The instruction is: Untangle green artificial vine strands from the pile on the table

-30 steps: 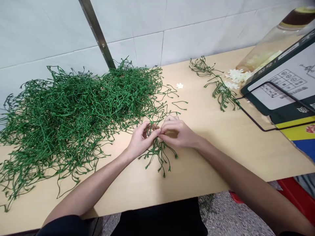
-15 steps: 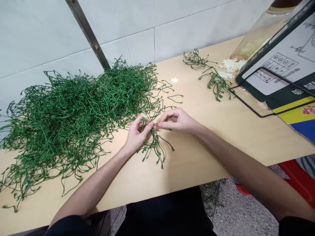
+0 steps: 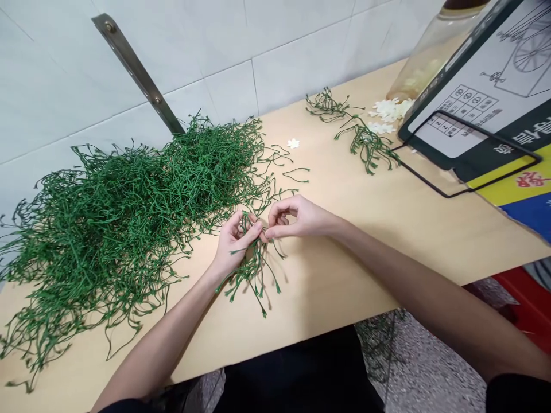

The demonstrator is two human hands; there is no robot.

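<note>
My left hand grips a small bunch of green plastic stems whose ends hang down toward the near table edge. My right hand pinches the top of the same bunch with thumb and forefinger, right beside the left fingertips. A large heap of green stems covers the left half of the wooden table. One white plastic flower lies alone behind my hands.
Two small stem bunches and a pile of white flowers lie at the back right, next to a clear jar. A printed card in a black wire stand fills the right. A metal strip runs up the tiled wall.
The view shifted, so everything sits a little further left. My hands stay together on the bunch, and its stems now hang more to the left under my left hand.
</note>
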